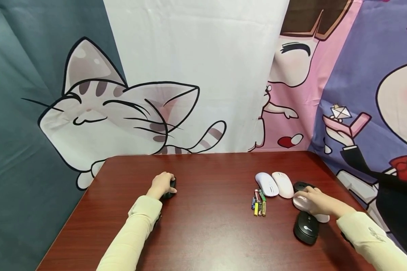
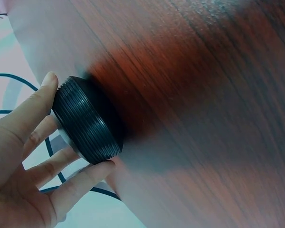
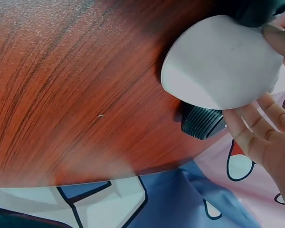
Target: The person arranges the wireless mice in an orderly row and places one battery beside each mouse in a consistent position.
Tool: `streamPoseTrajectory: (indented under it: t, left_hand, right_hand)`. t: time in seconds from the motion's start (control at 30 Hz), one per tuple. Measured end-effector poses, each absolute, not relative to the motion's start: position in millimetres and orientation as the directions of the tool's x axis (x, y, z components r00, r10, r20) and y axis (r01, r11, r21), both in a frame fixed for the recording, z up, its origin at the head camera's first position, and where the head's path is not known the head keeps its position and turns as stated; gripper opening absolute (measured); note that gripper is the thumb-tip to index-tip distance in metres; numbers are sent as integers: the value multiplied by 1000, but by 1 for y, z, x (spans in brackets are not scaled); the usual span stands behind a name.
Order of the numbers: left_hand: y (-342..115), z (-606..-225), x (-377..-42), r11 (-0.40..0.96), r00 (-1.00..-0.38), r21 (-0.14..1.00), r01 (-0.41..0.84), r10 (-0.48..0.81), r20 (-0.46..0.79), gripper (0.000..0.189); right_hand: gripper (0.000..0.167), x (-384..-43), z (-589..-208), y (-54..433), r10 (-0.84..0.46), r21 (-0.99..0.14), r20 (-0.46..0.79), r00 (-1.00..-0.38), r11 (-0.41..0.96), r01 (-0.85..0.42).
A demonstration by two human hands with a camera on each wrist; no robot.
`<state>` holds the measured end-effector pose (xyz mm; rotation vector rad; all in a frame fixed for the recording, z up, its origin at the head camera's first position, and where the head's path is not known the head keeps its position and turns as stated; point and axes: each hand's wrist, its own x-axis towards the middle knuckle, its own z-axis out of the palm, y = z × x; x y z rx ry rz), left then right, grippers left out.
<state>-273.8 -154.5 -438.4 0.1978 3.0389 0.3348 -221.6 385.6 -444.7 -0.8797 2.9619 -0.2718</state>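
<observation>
On the left of the table, my left hand [image 1: 161, 184] grips a black computer mouse [image 1: 170, 190]. In the left wrist view, the thumb and fingers are set around the sides of this black mouse [image 2: 88, 121], whose side is ridged. At the right, my right hand [image 1: 313, 201] holds a white mouse [image 1: 301, 203], partly hidden under the fingers. The right wrist view shows thumb and fingers on opposite sides of the white mouse [image 3: 221, 64]. One black mouse [image 1: 306, 227] lies just in front of it, another black mouse [image 1: 302, 186] just behind.
Left of the right hand, a pale lilac mouse [image 1: 267, 184] and a white mouse [image 1: 283, 184] lie side by side. Several small batteries [image 1: 259, 203] are grouped in front of them. The brown wooden table [image 1: 210, 226] ends at a printed cartoon cloth [image 1: 196, 49].
</observation>
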Motion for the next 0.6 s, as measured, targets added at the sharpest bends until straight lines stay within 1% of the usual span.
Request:
streamPoseTrajectory:
  t: [0.17, 0.47, 0.6]
  left_hand:
    - [-156, -438, -273, 967, -989, 223, 119, 136, -64, 46]
    - [-156, -437, -273, 966, -987, 232, 118, 140, -79, 47]
    - [-156, -437, -273, 967, -987, 226, 121, 142, -80, 46]
  right_hand:
    - [55, -223, -442, 383, -518, -187, -20, -855, 842, -506]
    - [56, -221, -445, 381, -504, -202, 17, -863, 844, -497]
    - [54, -221, -447, 380, -494, -182, 27, -869, 853, -490]
